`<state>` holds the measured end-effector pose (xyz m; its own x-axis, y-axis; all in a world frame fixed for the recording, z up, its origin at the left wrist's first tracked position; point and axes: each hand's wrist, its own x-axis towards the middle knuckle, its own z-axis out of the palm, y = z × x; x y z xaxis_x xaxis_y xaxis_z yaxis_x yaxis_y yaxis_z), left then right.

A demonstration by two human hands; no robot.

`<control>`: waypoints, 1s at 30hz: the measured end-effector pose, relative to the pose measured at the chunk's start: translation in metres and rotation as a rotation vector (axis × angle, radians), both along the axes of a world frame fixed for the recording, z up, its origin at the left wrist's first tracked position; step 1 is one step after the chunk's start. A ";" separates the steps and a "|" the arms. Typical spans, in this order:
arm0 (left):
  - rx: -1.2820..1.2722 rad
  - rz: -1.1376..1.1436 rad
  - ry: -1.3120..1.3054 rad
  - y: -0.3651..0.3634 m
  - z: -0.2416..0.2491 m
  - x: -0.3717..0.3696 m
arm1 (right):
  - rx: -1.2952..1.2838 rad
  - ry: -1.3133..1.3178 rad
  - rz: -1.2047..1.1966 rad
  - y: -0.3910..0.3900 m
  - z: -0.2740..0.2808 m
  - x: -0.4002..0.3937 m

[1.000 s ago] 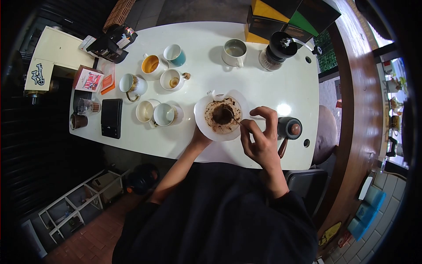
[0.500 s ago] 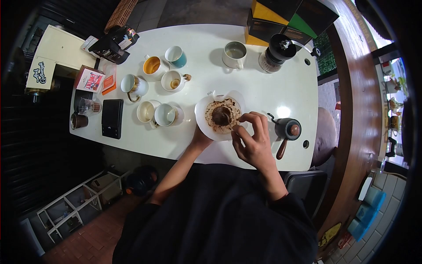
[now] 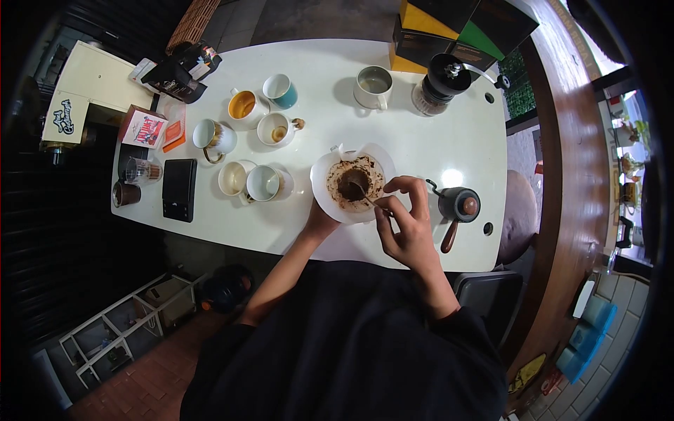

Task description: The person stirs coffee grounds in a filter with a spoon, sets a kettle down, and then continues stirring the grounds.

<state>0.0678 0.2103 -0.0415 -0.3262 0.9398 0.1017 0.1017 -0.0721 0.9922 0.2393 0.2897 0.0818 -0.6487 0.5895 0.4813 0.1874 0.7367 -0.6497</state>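
Observation:
A white coffee dripper (image 3: 323,200) with a paper filter (image 3: 379,158) is in front of me, dark wet coffee grounds (image 3: 351,186) in its middle and specks up the paper. My left hand (image 3: 321,221) holds the dripper from its near left side, the fingers hidden beneath it. Between the thumb and fingertips of my right hand (image 3: 406,235) is the handle of a small spoon (image 3: 368,199). The spoon's tip rests in the grounds. To the right of that hand stands a dark gooseneck kettle (image 3: 460,205) with a wooden handle.
Several mugs (image 3: 270,184) stand left of the dripper, and a grey mug (image 3: 374,85) sits behind it. A hand grinder (image 3: 444,84) is at the back right by stacked boxes (image 3: 428,42). A black scale (image 3: 180,189) and a glass (image 3: 142,170) occupy the table's left end.
My right hand has shifted slightly, and the spoon now shows more clearly, its tip in the grounds. The left hand and dripper have stayed almost in place.

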 end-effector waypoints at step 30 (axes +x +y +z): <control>-0.056 -0.011 -0.020 -0.005 -0.004 0.000 | -0.008 -0.015 -0.092 0.005 -0.008 0.001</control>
